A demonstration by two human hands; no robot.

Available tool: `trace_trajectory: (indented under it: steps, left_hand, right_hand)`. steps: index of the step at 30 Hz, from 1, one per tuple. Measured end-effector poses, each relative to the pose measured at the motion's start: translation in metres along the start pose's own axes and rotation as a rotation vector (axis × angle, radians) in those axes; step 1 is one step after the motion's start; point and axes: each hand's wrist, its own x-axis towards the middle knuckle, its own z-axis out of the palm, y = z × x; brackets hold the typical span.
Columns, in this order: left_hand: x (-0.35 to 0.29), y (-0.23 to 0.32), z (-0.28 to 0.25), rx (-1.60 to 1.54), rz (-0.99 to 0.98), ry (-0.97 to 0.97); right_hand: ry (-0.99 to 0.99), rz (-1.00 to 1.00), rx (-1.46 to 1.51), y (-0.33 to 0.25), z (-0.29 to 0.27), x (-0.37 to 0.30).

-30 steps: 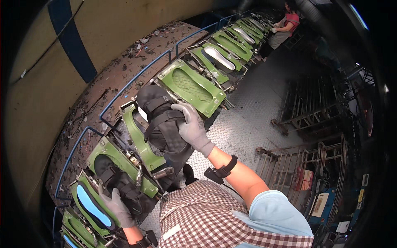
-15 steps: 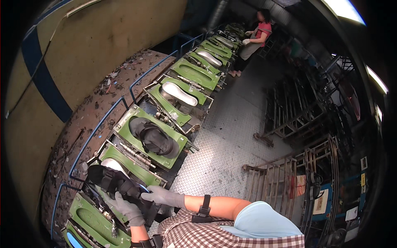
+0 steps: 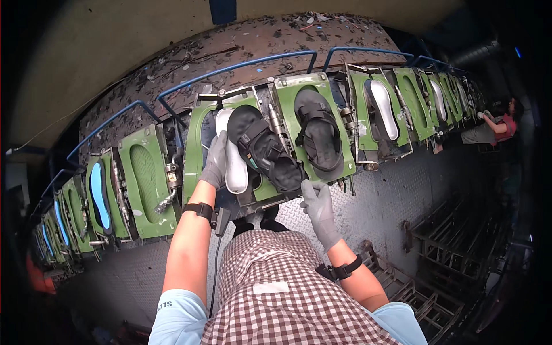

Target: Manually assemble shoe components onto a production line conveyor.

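A black strap sandal (image 3: 261, 146) lies tilted over a green mould (image 3: 195, 138), partly covering the silver foot-shaped insert (image 3: 236, 172). My left hand (image 3: 214, 164), in a grey glove, rests along the insert's left side, fingers stretched up towards the sandal's edge. At the sandal's near, heel end is my gloved right hand (image 3: 319, 210), its fingers bent and the fingertips closed at the rim. Whether the sandal touches the insert beneath is hidden. A second black sandal (image 3: 319, 132) sits in the green mould just to the right.
Green moulds run both ways along the line, some with blue insoles (image 3: 99, 192) or silver inserts (image 3: 384, 109). Blue rails (image 3: 241, 63) and a scrap-littered surface (image 3: 230, 52) lie behind. A person (image 3: 497, 126) works at the far right; metal racks (image 3: 460, 247) stand lower right.
My view has swung round to face the moulds squarely. Both hands were together on the sandal; now they are apart, the left beside the silver insert and the right at the sandal's heel.
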Motion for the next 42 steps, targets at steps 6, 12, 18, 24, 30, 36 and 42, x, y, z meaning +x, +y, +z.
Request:
trace_trajectory:
  steps: [6, 12, 18, 24, 30, 36, 42]
  left_hand:
    - [-0.003, -0.017, 0.006, 0.175, 0.123, 0.151]
    - [-0.085, -0.012, 0.015, -0.054, 0.114, 0.071]
    - [-0.139, -0.009, 0.026, -0.076, 0.196, -0.027]
    - [-0.112, -0.008, 0.022, -0.077, 0.182, 0.087]
    - [-0.141, -0.015, 0.05, 0.587, 0.267, 0.202]
    - [-0.143, -0.07, -0.007, 0.581, 0.173, 0.293]
    - [-0.179, -0.052, 0.007, 0.651, -0.066, 0.136]
  right_hand:
    - [-0.165, 0.447, 0.067, -0.005, 0.021, 0.021]
    - [-0.431, 0.295, 0.694, -0.038, 0.052, 0.035]
    - [-0.339, -0.8, -0.505, -0.028, 0.119, 0.086]
    - [-0.611, -0.608, -0.737, -0.059, 0.098, 0.047]
    - [-0.435, -0.784, -0.785, -0.036, 0.114, 0.066]
    - [-0.435, -0.955, -1.118, -0.003, 0.139, -0.046]
    - [-0.51, -0.894, -0.898, 0.016, 0.106, -0.007]
